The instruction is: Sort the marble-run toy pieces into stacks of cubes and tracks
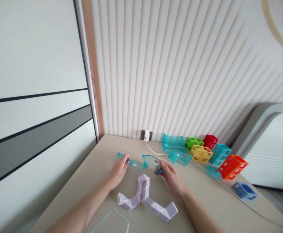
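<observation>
My left hand point(120, 171) pinches a clear teal track piece point(137, 164). A further teal end point(118, 157) sticks out on that hand's far side. Between the thumb and fingers of my right hand point(170, 176) is a curved teal track piece point(151, 159). The two pieces meet midway between my hands; whether they are locked together I cannot tell. My fingers cover part of each piece. Closer to me, a purple and white snake puzzle point(145, 192) lies bent on the table, touched by neither hand.
Several teal track pieces point(172, 141) lie by the ribbed wall. Beside them stand open-sided blocks: green point(193, 142), yellow point(201, 153), red point(210, 141), teal point(219, 154), orange point(232, 166) and blue point(244, 191). A white cable point(153, 150) runs from a plugged charger point(146, 135). A pale blue cord point(112, 210) lies in front.
</observation>
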`<state>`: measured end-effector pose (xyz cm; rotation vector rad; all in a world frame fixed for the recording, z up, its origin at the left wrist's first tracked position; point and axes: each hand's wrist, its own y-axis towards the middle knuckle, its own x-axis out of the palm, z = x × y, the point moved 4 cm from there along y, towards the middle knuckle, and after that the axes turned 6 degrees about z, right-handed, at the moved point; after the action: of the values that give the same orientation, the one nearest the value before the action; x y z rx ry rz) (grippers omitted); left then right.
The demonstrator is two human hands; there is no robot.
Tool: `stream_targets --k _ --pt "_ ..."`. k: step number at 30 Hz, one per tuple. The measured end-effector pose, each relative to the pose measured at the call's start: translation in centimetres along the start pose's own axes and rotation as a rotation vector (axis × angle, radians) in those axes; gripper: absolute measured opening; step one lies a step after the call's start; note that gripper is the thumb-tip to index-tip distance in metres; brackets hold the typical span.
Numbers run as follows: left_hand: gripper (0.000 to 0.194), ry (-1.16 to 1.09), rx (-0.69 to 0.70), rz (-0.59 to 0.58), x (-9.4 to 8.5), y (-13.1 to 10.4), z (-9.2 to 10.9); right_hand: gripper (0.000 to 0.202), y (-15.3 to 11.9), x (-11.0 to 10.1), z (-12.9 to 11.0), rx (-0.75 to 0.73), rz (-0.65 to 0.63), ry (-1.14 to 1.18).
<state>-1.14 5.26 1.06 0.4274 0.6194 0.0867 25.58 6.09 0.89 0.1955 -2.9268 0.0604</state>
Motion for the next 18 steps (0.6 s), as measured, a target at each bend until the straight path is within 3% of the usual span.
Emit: stream_targets --k 4,8,13,18 --pt "0.014 -0.029 -0.047 0.107 -0.6 0.2 -0.2 0.055 0.3 -0.5 -0.4 -0.033 0.057 0.063" --pt "0.017 -0.216 -0.176 0.184 -1.0 0.4 -1.0 0.052 0.6 -1.4 -0.8 -0.088 0.116 0.067" --pt "0.024 -0.322 -0.170 0.081 -0.2 0.3 -0.7 0.051 0.5 -1.7 -1.0 -0.188 0.124 -0.088" --pt "0.031 -0.309 -0.099 0.005 0.7 0.1 0.7 0.047 -0.1 -0.6 -2.0 -0.292 0.023 -0.275"
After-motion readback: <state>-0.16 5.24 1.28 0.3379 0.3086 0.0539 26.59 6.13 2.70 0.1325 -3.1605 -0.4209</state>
